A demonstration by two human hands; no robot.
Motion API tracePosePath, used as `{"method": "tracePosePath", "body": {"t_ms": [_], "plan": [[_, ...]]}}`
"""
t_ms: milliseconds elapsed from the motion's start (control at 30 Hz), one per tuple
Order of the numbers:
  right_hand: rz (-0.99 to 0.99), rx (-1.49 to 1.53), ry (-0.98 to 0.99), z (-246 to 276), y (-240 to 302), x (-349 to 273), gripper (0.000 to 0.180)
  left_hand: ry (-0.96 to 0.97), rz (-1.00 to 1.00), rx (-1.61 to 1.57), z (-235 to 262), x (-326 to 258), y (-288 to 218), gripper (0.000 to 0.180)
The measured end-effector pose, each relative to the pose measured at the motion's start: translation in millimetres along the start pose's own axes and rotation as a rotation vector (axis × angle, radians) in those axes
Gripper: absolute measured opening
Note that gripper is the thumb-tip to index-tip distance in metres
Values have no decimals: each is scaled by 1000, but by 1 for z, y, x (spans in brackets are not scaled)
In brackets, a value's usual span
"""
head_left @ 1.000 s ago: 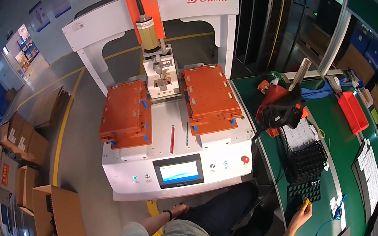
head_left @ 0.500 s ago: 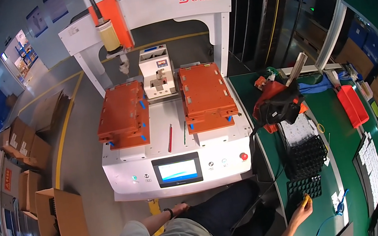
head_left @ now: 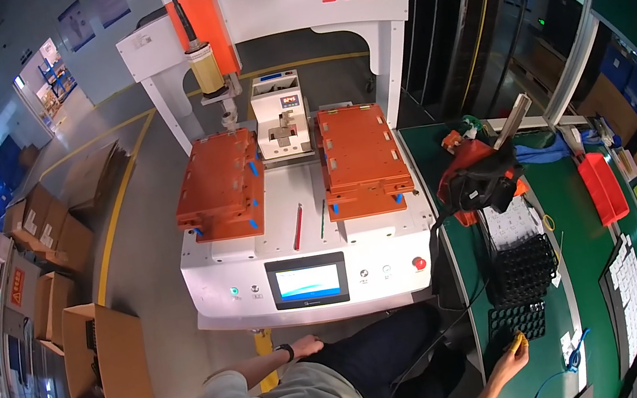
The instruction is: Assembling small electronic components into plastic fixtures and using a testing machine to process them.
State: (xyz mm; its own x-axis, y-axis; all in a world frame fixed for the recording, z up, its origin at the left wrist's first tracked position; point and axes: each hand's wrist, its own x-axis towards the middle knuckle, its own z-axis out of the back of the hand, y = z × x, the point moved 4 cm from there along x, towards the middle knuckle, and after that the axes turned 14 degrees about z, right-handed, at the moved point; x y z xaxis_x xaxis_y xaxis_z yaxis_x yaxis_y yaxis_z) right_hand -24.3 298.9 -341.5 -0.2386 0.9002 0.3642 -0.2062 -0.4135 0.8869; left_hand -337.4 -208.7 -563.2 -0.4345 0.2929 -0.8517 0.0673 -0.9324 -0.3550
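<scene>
My left hand [head_left: 307, 346] lies on my dark trouser leg with its fingers stretched loosely forward, holding nothing that I can see. On the green bench to the right, my right hand [head_left: 514, 357] is at the near edge of a black tray [head_left: 531, 320] with rows of small pockets. Its fingers are pinched together. Yellow covers its fingertips, and whatever may be between them is too small to make out. Just beyond that tray stands a stack of similar black trays [head_left: 520, 271].
Ahead stands a white gantry machine [head_left: 216, 286] with a screen [head_left: 308, 281] and two orange fixtures [head_left: 218, 183]. The bench also holds a black-and-red bag [head_left: 481, 181], a red bin [head_left: 604, 189] and a blue cable [head_left: 575, 358]. An open carton [head_left: 122, 355] sits at left.
The view has shifted slightly, so the machine appears further right. My right hand stays at the black tray and my left hand stays on my leg.
</scene>
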Motion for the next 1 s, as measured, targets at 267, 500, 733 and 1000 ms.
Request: {"method": "tracePosePath", "body": {"t_ms": [267,500,733,1000], "plan": [[-7,44,36,-8,20,1,35,-312,-225,178,97,-123,-45,32],[63,-17,-111,1,54,-6,27,-1103,-842,-1602,250,-198,39,27],[-17,-99,-111,5,62,2,22,-795,-287,-1121,329,-206,6,78],[20,-130,-131,3,65,0,21,-266,105,-1224,454,-82,-1,78]]}}
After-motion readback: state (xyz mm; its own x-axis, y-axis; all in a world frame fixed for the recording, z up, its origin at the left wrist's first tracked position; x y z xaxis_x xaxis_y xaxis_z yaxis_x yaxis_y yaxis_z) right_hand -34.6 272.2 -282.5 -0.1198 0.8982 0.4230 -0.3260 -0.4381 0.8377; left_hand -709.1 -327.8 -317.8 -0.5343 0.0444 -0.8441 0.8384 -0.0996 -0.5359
